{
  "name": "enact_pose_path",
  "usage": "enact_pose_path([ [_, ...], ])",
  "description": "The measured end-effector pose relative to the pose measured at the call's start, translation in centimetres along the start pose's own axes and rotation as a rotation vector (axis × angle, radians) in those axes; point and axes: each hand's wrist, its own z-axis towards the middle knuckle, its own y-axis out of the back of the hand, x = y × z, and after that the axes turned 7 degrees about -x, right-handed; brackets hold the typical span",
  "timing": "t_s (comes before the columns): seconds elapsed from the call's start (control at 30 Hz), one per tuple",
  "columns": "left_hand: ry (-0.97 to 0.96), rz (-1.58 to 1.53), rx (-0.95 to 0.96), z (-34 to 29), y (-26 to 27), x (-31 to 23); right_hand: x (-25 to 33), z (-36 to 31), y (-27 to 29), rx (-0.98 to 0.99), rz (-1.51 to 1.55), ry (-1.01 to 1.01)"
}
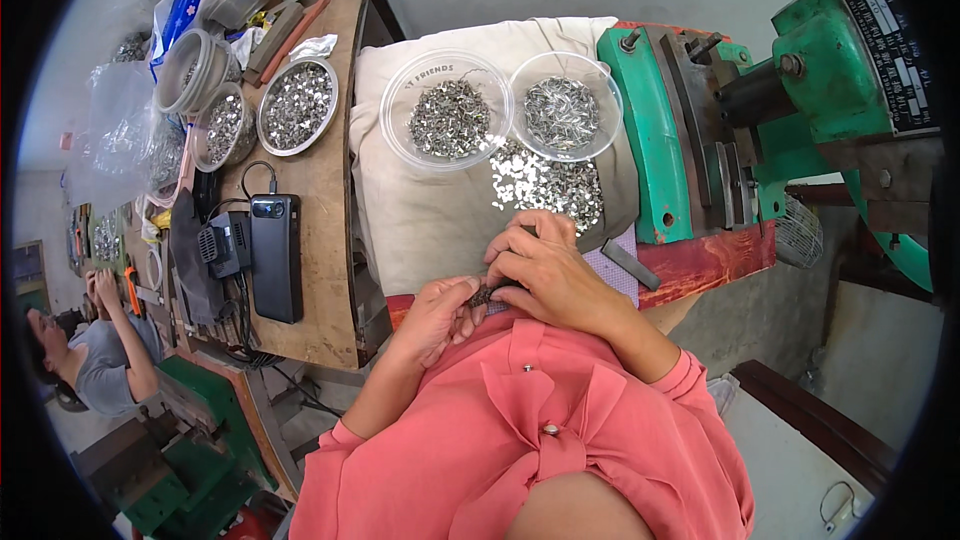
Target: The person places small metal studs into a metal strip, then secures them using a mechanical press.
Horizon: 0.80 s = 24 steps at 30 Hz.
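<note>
Close to my body, both my hands meet over the front edge of the cloth-covered work surface. My left hand (438,315) is closed, pinching one end of a small dark textured piece (484,296) whose kind I cannot make out. Over its other end, my right hand (550,275) has its fingers curled; what lies under them is hidden. Just beyond the hands spreads a loose pile of small shiny metal pieces (550,185). Behind it stand two clear round tubs, the left tub (390,130) with short metal bits and the right tub (612,105) with thin slivers.
A green press (650,140) stands close on my right, with a dark metal bar (630,265) near its base. The wooden table (325,270) on my left holds a black power bank (276,260) and a bowl of metal bits (298,105). Another person (105,360) sits far left.
</note>
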Motion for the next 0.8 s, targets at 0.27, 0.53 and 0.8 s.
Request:
enact_pose_path([
  [0.27,-0.047,0.048,0.006,0.3,0.3,0.8,0.2,0.3,0.1,0.045,-0.034,0.009],
  [0.53,0.007,-0.018,-0.003,0.0,0.2,0.1,0.5,-0.7,1.4,-0.041,-0.054,-0.085],
  [0.8,0.014,-0.156,0.101,0.1,1.9,-0.2,0.5,-3.0,2.1,-0.346,0.045,-0.099],
])
